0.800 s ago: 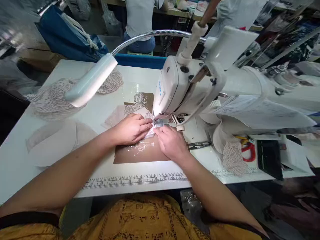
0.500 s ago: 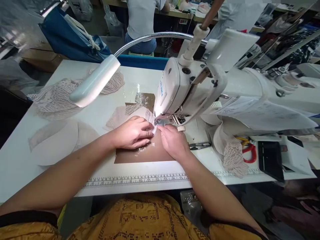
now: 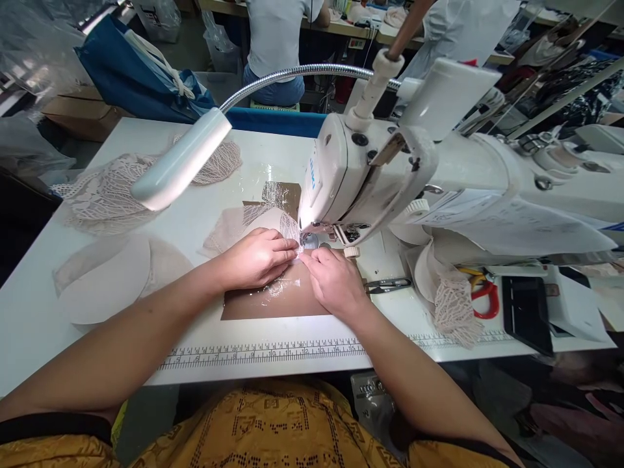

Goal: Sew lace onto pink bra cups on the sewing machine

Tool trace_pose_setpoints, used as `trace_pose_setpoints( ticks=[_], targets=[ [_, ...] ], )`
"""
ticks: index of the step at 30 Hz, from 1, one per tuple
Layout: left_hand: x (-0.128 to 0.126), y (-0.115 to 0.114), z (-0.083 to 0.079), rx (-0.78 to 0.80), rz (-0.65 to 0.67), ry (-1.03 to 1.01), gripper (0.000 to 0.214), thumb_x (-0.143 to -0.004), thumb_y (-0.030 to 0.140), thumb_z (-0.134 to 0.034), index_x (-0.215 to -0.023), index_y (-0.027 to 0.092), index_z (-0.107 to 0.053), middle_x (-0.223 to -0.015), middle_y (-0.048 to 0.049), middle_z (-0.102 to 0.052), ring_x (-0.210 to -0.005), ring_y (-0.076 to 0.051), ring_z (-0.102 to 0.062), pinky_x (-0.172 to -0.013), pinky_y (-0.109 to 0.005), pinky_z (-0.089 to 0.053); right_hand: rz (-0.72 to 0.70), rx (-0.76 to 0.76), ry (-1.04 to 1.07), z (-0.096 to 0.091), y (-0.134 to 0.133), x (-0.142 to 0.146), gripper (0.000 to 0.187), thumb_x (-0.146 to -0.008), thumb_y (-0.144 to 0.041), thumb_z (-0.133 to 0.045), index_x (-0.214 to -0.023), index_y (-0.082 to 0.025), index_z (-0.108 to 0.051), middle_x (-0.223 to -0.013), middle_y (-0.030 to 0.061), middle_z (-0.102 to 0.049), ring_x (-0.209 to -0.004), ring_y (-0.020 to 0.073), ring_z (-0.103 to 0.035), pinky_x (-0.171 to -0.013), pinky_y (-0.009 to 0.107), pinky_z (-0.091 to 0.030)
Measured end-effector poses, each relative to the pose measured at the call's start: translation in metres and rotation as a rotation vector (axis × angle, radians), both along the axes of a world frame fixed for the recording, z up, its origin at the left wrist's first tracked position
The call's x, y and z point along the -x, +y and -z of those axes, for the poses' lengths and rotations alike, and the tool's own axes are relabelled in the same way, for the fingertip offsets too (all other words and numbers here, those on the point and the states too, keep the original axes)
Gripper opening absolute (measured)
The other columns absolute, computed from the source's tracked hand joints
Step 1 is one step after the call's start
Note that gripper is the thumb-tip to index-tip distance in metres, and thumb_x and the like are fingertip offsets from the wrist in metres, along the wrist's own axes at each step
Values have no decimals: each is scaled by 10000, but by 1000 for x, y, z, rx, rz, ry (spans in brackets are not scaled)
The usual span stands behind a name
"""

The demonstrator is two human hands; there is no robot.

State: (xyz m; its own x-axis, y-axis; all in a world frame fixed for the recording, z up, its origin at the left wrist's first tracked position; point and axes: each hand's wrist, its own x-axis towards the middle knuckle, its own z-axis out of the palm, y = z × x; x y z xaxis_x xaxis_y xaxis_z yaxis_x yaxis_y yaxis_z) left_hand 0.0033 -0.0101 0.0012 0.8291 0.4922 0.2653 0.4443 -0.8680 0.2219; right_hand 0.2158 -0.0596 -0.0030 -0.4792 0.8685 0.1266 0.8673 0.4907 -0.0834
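A pale lace piece with a smooth cup [image 3: 260,220] lies under the needle area of a white sewing machine [image 3: 331,172]. My left hand [image 3: 260,259] rests on this lace piece, fingers together and pinching its edge close to the presser foot. From the other side my right hand [image 3: 336,278] pinches the same edge between thumb and forefinger, just in front of the foot. The two hands' fingertips almost meet. Beneath them a shiny brown taped sheet [image 3: 273,302] covers the machine bed. My fingers hide part of the lace edge.
Lace pieces [image 3: 110,192] and pale cups [image 3: 107,279] lie at left. Thread snips [image 3: 389,285] rest right of my hand, with red-handled scissors [image 3: 486,299] and a black phone-like device [image 3: 526,312] beyond. A lamp [image 3: 182,159] overhangs the table; a printed ruler [image 3: 273,354] runs along the front. Other people sit behind.
My right hand has shifted slightly left and down, its fingertips now nearer my left hand's. The left hand stays on the lace piece with little movement.
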Motion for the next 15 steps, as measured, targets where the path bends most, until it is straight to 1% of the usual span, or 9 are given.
trace_pose_setpoints(
  ticks=[3, 7, 11, 15],
  targets=[
    [0, 3, 2, -41, -36, -17, 310, -972, 253, -448, -1156, 147, -674, -1259, -84, -659, -928, -230, -580, -828, -381, -491, 24, -1, -28, 1, 2, 2, 417, -921, -135, -409, -1264, -177, -642, -947, 96, -669, -775, 217, -551, -702, 345, -378],
    [2, 10, 6, -85, -79, -48, 321, -955, 266, -468, -1168, 151, -678, -1243, -98, -666, -922, -242, -585, -824, -398, -503, 16, -25, 8, 5, 5, 0, 423, -908, -128, -426, -1263, -190, -649, -914, 82, -669, -777, 220, -555, -678, 339, -384],
    [4, 14, 10, -95, -151, -45, 326, -946, 276, -472, -1171, 163, -678, -1228, -108, -665, -1033, -272, -587, -884, -431, -496, -22, -44, 117, 8, 6, -5, 394, -909, -136, -440, -1216, -206, -677, -893, 66, -668, -789, 208, -561, -694, 322, -405],
    [6, 17, 11, -96, -246, -16, 344, -938, 273, -462, -1196, 164, -663, -1288, -119, -628, -1137, -306, -558, -946, -475, -464, -24, -17, 185, 7, 5, -7, 355, -912, -170, -465, -1188, -195, -686, -913, 65, -675, -817, 204, -588, -718, 316, -432]
  ],
)
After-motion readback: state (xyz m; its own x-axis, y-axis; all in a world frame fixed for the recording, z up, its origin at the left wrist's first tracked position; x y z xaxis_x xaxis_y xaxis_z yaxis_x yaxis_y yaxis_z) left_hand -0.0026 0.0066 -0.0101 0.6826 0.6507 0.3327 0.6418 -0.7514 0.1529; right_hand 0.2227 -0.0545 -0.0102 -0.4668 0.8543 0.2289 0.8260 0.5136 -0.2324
